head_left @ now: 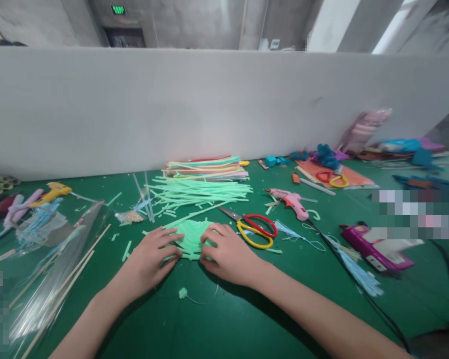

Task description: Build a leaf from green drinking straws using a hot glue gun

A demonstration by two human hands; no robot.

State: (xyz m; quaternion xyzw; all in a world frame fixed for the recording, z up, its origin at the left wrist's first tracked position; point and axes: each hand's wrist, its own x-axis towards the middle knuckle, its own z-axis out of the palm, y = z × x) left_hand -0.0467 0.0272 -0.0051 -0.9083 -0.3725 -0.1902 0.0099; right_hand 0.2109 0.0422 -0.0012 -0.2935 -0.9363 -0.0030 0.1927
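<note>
A light-green piece built up from curved strips [191,238] lies on the table between my two hands. My left hand [152,258] grips its left edge, thumb and fingers curled in around it. On the opposite edge my right hand [227,253] pinches with bent fingers. Just beyond it is a heap of loose light-green strips [205,192]. Scissors with red and yellow handles [256,230] rest beside my right hand, blades partly apart. A small green scrap [183,293] with a thin thread lies nearer to me.
To the right are a pink glue gun [294,203] and a purple device [376,249] with cords. Bamboo sticks [73,279] and clear film lie left, near a yellow glue gun [51,194]. Multicoloured strips [209,167] sit against a white partition [209,109].
</note>
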